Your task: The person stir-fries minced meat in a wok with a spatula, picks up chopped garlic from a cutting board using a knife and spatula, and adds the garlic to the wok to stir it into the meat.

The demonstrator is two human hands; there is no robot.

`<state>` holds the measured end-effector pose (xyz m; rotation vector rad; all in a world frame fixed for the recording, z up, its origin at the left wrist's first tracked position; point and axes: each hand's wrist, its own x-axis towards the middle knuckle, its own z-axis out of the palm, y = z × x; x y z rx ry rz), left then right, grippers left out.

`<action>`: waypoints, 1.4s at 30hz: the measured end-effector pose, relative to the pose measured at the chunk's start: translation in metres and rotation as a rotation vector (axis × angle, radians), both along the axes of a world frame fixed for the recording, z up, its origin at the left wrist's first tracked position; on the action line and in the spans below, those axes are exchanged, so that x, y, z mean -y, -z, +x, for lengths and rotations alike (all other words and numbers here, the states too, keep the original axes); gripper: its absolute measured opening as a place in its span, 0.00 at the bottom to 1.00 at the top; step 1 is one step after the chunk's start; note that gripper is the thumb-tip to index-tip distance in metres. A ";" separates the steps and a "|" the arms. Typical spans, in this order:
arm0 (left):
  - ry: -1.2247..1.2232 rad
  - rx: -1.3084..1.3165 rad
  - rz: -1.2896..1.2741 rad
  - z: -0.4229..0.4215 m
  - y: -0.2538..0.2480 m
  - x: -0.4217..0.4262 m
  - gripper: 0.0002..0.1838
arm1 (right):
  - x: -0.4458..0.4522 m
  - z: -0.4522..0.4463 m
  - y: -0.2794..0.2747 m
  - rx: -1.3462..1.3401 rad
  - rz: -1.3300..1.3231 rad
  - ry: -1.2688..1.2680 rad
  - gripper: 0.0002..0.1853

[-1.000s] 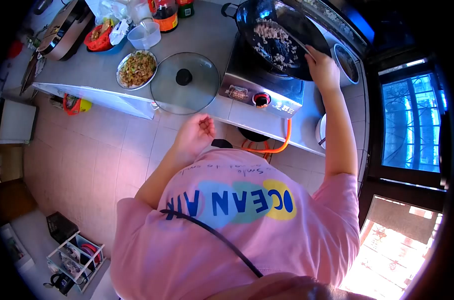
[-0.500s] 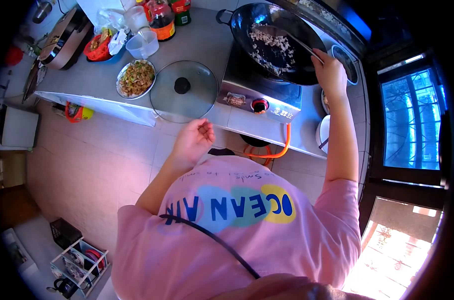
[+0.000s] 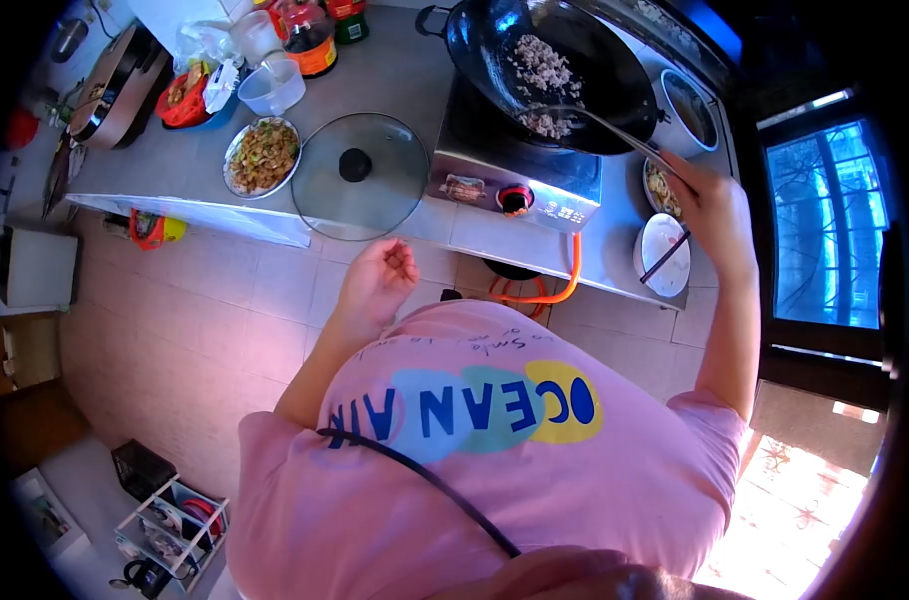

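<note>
Gripping the spatula [image 3: 627, 136], the right hand [image 3: 713, 205] wraps fingers [image 3: 686, 170] round it; the left hand [image 3: 378, 280] curls loosely near the lid [image 3: 317, 195].

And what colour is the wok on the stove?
The wok is black; it shows best in the head view, the only one here.

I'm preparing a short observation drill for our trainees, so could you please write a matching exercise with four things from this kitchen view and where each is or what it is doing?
Things:
1. Round black metal wok
2. Round glass lid with a black knob
3. Round white bowl
4. Bare right hand

Places and states:
A. Gripping a long metal utensil
B. Lying on the grey counter, left of the stove
C. On the silver metal stove, with pale crumbled food inside
D. Right of the stove, with a thin dark stick across it

Right pairs: 1-C, 2-B, 3-D, 4-A
</note>
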<state>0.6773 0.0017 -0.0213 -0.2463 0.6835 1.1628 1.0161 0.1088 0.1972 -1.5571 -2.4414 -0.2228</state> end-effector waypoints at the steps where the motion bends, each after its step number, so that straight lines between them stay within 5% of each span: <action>1: 0.010 -0.005 -0.001 0.003 -0.002 -0.004 0.05 | -0.002 -0.006 0.002 0.136 0.043 0.056 0.12; 4: 0.000 0.007 -0.028 0.015 -0.014 -0.011 0.05 | -0.027 -0.010 0.021 0.055 0.077 0.150 0.12; 8: -0.011 -0.006 -0.025 0.016 -0.019 -0.015 0.05 | 0.012 0.007 -0.038 -0.269 -0.120 0.103 0.12; 11: -0.026 -0.027 -0.049 0.016 -0.003 -0.013 0.06 | 0.024 0.008 -0.048 -0.200 -0.249 0.163 0.12; 14: -0.006 -0.002 -0.026 0.021 -0.005 -0.013 0.05 | -0.006 -0.028 -0.006 0.030 -0.061 0.224 0.12; 17: 0.009 0.000 -0.018 0.027 -0.016 -0.012 0.05 | -0.036 -0.028 0.014 -0.014 0.113 0.085 0.12; 23: -0.038 -0.016 -0.029 0.022 -0.002 -0.008 0.05 | -0.010 -0.007 -0.022 -0.298 -0.264 0.113 0.13; 27: 0.028 -0.038 -0.013 0.028 -0.010 -0.008 0.05 | -0.061 -0.027 0.033 -0.139 0.015 0.072 0.14; 33: -0.018 -0.020 -0.011 0.022 -0.003 -0.009 0.05 | -0.014 0.020 -0.038 -0.078 -0.087 0.140 0.11; 35: -0.023 -0.009 -0.024 0.021 0.000 -0.009 0.05 | -0.013 0.029 -0.038 -0.095 -0.161 0.154 0.12; 42: 0.032 -0.027 -0.029 0.034 -0.018 -0.012 0.05 | -0.082 0.010 0.004 0.204 0.212 0.079 0.10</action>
